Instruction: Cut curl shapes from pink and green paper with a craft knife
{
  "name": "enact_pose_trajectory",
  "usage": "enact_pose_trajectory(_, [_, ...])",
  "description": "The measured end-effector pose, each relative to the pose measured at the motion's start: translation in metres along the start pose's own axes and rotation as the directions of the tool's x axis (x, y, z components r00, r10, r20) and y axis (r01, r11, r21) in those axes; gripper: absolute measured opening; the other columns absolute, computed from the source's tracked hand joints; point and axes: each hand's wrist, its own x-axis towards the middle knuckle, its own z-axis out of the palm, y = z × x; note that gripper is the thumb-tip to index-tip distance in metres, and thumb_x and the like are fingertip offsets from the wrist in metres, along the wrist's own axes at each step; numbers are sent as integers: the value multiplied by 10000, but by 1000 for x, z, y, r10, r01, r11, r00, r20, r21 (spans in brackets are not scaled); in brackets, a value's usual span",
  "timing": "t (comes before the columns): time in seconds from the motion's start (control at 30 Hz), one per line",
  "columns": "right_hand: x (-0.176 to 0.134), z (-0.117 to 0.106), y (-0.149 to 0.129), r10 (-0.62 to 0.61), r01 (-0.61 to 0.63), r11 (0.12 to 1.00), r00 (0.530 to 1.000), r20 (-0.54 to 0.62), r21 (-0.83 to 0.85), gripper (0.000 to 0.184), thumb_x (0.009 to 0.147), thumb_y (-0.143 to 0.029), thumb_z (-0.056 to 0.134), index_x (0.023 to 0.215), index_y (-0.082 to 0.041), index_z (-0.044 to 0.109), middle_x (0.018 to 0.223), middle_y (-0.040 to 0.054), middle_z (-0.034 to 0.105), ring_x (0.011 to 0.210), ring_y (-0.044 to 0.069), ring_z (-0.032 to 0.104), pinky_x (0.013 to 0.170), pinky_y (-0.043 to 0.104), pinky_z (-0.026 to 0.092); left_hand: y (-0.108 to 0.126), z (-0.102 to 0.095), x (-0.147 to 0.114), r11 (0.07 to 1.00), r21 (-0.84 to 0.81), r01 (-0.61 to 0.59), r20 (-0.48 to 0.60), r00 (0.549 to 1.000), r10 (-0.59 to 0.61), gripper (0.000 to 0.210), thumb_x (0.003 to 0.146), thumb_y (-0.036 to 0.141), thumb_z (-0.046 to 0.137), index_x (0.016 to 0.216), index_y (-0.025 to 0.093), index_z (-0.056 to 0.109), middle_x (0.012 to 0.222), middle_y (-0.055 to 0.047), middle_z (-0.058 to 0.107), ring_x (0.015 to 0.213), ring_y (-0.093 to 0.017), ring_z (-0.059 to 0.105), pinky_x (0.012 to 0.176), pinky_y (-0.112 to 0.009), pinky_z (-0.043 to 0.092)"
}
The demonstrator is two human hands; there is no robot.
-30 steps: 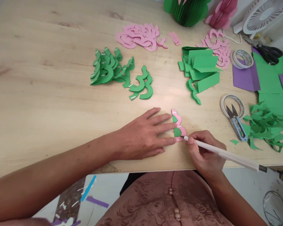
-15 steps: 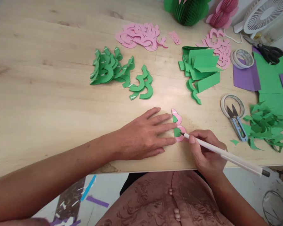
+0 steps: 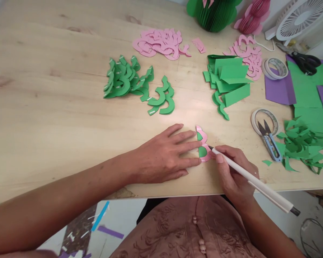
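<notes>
Crosswise under splayed left fingers, a pink cutout is held, right edge beside a pen gripped by right fingers.

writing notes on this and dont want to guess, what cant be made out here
Head view throughout:
Pink-and-green scalloped paper piece: parts of its straight side, hidden by the left hand's fingertips.
Slim white pen: whether its dark tip touches that piece, too small to tell.
Green pleated paper ornament: top cut off by the upper edge.
Far white tape roll: print too small to read.
</notes>
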Motion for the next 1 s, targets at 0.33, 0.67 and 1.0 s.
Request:
enact_pose_trajectory(0.33, [-1, 2, -1, -23, 23, 999, 1000, -8, -46, 135, 893, -169, 581, 1013, -207, 630, 878, 12, 723, 700, 130, 660, 633, 234, 510, -1, 1, 0, 1000, -3, -2, -6, 1000, 2, 337, 925, 332, 532, 1253, 271, 579, 1441, -88, 473, 1327, -297, 401, 1115, -535, 256])
enact_pose_trajectory(0.67, [0, 2, 0, -56, 55, 995, 998, -1, -77, 127, 899, -173, 574, 1013, -200, 623, 868, 16, 718, 689, 123, 647, 624, 224, 493, 0, -2, 1, 1000, 13, -6, -18, 1000, 6, 349, 911, 326, 553, 1255, 270, 576, 1403, -107, 500, 1308, -292, 416, 1102, -517, 276])
enact_pose_trajectory(1.0, [1, 3, 0, -73, 73, 992, 997, 8, -99, 129, 907, -192, 552, 1012, -208, 626, 858, 20, 720, 665, 134, 657, 612, 233, 503, -4, -1, 0, 998, 30, -55, -8, 998, 55, 361, 930, 344, 509, 1278, 259, 553, 1431, -110, 471, 1308, -296, 411, 1093, -521, 276])
